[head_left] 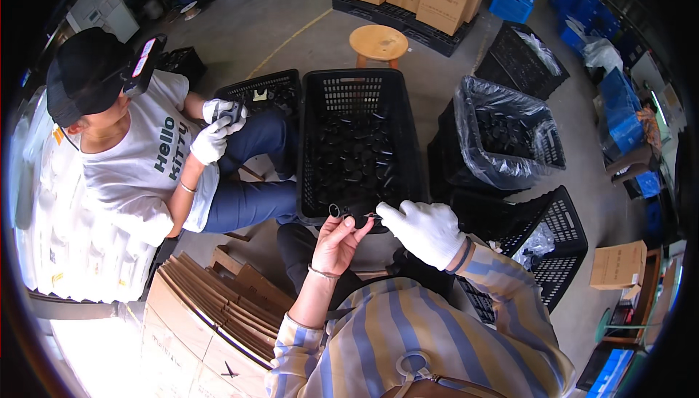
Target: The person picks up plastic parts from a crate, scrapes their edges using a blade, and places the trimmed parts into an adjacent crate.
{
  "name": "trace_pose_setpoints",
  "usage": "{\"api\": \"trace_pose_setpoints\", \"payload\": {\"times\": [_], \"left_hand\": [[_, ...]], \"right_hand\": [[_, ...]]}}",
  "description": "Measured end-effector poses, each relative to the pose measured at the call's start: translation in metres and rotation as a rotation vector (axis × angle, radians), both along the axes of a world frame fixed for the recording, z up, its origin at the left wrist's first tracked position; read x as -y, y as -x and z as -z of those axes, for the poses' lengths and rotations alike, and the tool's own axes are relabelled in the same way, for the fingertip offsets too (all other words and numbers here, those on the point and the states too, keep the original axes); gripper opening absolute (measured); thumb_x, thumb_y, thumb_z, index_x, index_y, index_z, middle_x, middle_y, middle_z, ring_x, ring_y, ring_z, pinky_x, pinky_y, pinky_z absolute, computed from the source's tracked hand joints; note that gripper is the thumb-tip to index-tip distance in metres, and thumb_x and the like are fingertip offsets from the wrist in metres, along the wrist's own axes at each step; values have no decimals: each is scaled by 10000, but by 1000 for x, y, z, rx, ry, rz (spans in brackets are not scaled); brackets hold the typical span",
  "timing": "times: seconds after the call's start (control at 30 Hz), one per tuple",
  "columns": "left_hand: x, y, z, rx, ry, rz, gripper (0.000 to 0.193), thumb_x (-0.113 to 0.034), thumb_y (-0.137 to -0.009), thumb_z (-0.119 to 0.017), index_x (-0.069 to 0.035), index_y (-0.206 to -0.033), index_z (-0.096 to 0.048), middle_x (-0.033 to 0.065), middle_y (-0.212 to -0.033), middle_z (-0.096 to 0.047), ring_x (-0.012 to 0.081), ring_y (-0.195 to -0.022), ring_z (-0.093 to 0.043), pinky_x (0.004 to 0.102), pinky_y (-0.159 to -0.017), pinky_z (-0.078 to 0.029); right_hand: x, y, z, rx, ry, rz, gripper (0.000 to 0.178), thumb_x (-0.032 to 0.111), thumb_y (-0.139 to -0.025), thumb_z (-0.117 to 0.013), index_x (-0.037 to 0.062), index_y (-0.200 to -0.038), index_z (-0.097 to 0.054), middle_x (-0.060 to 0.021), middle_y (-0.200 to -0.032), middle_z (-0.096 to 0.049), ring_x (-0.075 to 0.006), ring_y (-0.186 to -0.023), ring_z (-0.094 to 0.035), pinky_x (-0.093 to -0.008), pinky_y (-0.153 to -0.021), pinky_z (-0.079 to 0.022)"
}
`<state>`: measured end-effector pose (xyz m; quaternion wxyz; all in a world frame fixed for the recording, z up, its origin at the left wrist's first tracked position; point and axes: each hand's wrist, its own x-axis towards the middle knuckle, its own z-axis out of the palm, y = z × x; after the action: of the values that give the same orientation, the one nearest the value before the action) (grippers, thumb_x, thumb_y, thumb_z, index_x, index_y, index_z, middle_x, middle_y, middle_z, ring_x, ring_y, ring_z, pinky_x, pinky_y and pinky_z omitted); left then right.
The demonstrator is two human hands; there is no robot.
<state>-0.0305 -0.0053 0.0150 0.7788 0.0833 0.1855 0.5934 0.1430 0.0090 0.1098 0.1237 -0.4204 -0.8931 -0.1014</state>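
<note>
one left hand (336,249), upright, pinching black part (353,218) | right hand (424,232), pointing left, pinching slim item (373,215)

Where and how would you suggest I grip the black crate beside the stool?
Probably grip the black crate by its far rim, coming from beside the wooden stool: that raised lip stands above the black parts, while the co-worker's leg crowds its left.

Head-worn fisheye, facing down, fairly near
</note>
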Motion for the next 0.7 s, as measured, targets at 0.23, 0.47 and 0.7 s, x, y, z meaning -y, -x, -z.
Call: {"api": "trace_pose_setpoints", "payload": {"times": [0.23, 0.47, 0.7], "left_hand": [[0, -3, -4, -64, -20, -2, 131, 6, -780, -550, -71, -883, -575, 39, -834, -611, 194, -841, -590, 407, -878, -443], [0, -2, -6, -96, -1, 15, 153, -16, -787, -554, -42, -938, -560, 72, -878, -607, 254, -887, -582, 379, -859, -455], [0, -3, -4, -135, -16, -2, 159, -14, -784, -557, -33, -941, -557, 87, -897, -603, 260, -886, -583, 360, -832, -473]], "right_hand": [[-1, 1, 0, 51, -14, 8, 292, 217, -672, -569, 187, -961, -548, 14, -563, -421, -100, -424, -496, -241, -371, -371], [-2, 0, -1, 101, -11, -26, 305, 216, -688, -539, 163, -988, -550, 6, -581, -424, -102, -431, -494, -238, -380, -378], [-3, 2, -1, 138, 28, -43, 347, 190, -687, -524, 143, -1031, -540, -10, -613, -444, -115, -452, -506, -244, -395, -408]]}}
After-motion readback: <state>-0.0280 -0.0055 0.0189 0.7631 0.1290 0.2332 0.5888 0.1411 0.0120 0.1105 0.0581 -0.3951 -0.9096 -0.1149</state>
